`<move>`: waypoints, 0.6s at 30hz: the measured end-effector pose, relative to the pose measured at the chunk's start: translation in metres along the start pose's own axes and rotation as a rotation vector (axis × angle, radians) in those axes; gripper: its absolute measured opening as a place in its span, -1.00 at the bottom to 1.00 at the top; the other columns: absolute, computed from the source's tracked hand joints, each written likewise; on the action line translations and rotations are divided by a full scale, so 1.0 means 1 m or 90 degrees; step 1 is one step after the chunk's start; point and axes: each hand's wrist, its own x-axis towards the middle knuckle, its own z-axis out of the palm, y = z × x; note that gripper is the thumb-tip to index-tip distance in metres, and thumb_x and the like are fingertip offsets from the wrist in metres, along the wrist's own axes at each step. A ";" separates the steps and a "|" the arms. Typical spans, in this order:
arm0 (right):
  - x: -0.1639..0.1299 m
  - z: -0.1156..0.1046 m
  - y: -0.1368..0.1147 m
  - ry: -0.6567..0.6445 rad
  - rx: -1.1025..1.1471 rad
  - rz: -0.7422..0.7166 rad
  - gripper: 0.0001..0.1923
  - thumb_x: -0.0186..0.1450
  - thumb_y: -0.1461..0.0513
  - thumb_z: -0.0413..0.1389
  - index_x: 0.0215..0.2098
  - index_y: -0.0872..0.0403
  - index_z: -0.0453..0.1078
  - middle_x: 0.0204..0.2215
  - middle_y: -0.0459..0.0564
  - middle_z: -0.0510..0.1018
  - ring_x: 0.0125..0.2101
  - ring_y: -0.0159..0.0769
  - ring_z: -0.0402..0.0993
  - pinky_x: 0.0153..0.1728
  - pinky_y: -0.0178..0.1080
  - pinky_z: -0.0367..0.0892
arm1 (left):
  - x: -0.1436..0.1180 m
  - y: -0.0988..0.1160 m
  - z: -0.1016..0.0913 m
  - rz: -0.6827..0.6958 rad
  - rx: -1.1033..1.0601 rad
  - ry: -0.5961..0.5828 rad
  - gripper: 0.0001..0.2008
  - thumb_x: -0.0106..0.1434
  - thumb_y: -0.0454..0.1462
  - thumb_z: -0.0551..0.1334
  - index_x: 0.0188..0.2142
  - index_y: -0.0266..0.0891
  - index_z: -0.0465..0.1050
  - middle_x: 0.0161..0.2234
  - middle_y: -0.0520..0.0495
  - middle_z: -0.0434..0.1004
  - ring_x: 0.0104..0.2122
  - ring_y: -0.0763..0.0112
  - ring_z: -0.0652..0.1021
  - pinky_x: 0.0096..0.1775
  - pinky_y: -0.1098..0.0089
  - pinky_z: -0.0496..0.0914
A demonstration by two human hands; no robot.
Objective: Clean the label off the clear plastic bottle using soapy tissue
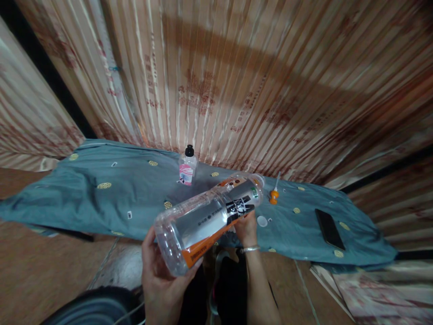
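A large clear plastic bottle (209,221) with a silver and orange label lies tilted in the air over the cloth, its neck end pointing up to the right. My left hand (164,275) is wrapped around its base end. Under the label, nearer the neck, my right hand (247,228) grips the bottle; its fingers are mostly hidden behind it. Beyond the bottle, a small clear bottle (187,169) with a black cap and pink label stands upright. To the right of the neck is an orange pump top (274,195) with a clear tube, and a white round disc (262,221) lies near my right wrist.
A black phone (329,229) lies at the right on the green-blue cloth (128,194) covering the narrow table. Behind it hangs a pleated, patterned curtain (209,81). At the lower left, a dark round object (98,307) stands on the tiled floor.
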 end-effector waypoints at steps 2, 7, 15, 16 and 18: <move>0.000 0.000 0.000 -0.002 0.003 -0.004 -0.63 0.10 -0.08 0.13 -0.24 -0.09 0.23 -0.27 0.17 0.68 -0.26 0.02 0.63 -0.29 -0.04 0.56 | 0.000 0.000 0.000 0.012 0.008 -0.024 -0.13 -0.16 -0.26 0.69 0.17 -0.09 0.53 0.08 -0.13 0.67 -0.06 0.10 0.74 -0.10 0.31 0.67; 0.000 -0.001 0.001 -0.005 0.019 -0.019 -0.61 0.08 -0.09 0.16 -0.25 -0.10 0.21 -0.28 0.16 0.66 -0.23 0.04 0.64 -0.25 -0.02 0.58 | -0.005 0.006 0.006 -0.031 -0.019 0.024 -0.13 -0.13 -0.21 0.69 0.20 -0.06 0.51 0.09 -0.11 0.66 -0.03 0.13 0.73 -0.07 0.32 0.66; 0.000 0.000 0.001 0.001 0.005 -0.017 -0.64 0.12 -0.07 0.13 -0.24 -0.08 0.23 -0.28 0.15 0.66 -0.26 0.02 0.63 -0.28 -0.04 0.55 | -0.001 0.000 0.001 -0.006 -0.015 -0.014 -0.03 -0.19 -0.28 0.70 0.25 -0.05 0.50 0.11 -0.14 0.66 -0.06 0.10 0.74 -0.11 0.32 0.67; 0.000 0.000 0.001 -0.001 0.006 -0.015 -0.64 0.12 -0.07 0.13 -0.24 -0.08 0.23 -0.27 0.17 0.66 -0.27 0.01 0.63 -0.28 -0.04 0.55 | -0.001 -0.001 0.001 -0.012 -0.021 -0.003 -0.05 -0.17 -0.27 0.70 0.25 -0.04 0.50 0.13 -0.14 0.65 -0.05 0.11 0.74 -0.09 0.32 0.67; 0.000 0.000 0.000 -0.001 0.000 -0.007 -0.63 0.12 -0.08 0.13 -0.24 -0.08 0.23 -0.27 0.18 0.66 -0.27 0.03 0.62 -0.29 -0.03 0.55 | -0.002 -0.001 0.001 -0.018 -0.037 0.009 -0.01 -0.16 -0.26 0.70 0.30 -0.02 0.47 0.17 -0.14 0.63 -0.03 0.10 0.74 -0.08 0.32 0.67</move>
